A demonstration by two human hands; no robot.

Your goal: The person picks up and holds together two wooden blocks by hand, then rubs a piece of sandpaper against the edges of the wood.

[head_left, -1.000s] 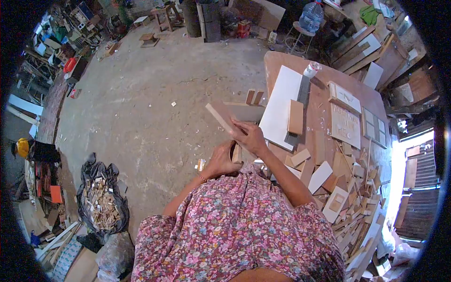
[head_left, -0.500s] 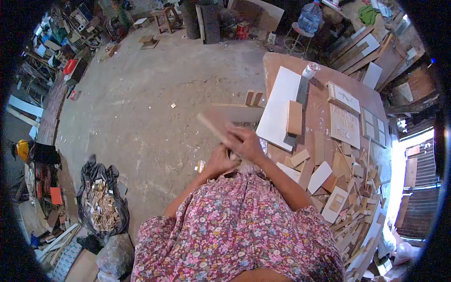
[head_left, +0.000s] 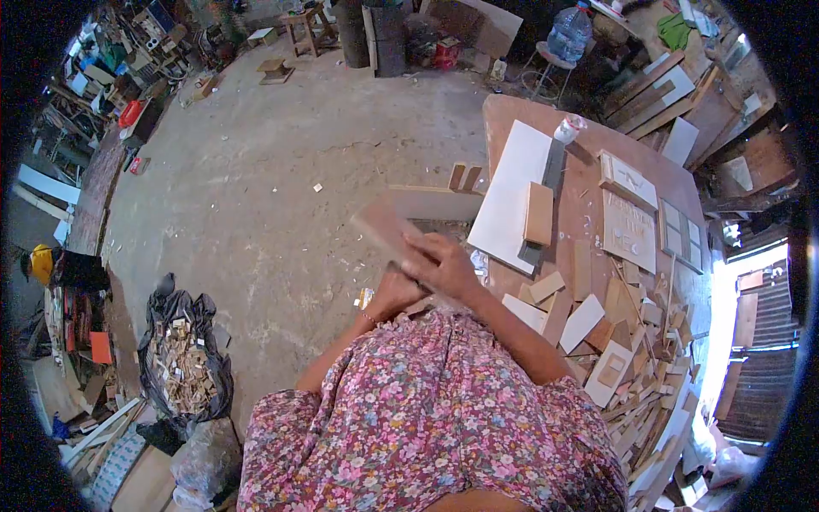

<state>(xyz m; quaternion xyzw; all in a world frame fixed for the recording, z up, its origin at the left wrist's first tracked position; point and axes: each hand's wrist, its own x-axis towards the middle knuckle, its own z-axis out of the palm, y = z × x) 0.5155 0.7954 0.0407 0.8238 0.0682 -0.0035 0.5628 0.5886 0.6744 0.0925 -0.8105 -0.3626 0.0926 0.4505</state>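
A flat, light-brown piece of wood [head_left: 381,229] sticks out up and left from between my hands, smeared by motion. My right hand [head_left: 444,266] is closed on it, fingers bent over its near side. Just below and to the left, my left hand [head_left: 397,294] is curled with its fingers folded in, close against the right hand. What the left fingers grip is hidden. Both hands are in front of my floral clothing [head_left: 426,401], above the floor and left of the wooden table.
To the right, the table [head_left: 503,128] bears a white panel [head_left: 516,188], a brown block [head_left: 538,213], a cup [head_left: 569,130] and a heap of wood offcuts [head_left: 631,341]. A black bag of scraps [head_left: 188,367] lies at left. A water bottle [head_left: 570,36] stands on a stool behind.
The wooden piece has turned and shows more of its broad face. My hands stay close together in nearly the same place; the view has shifted slightly.
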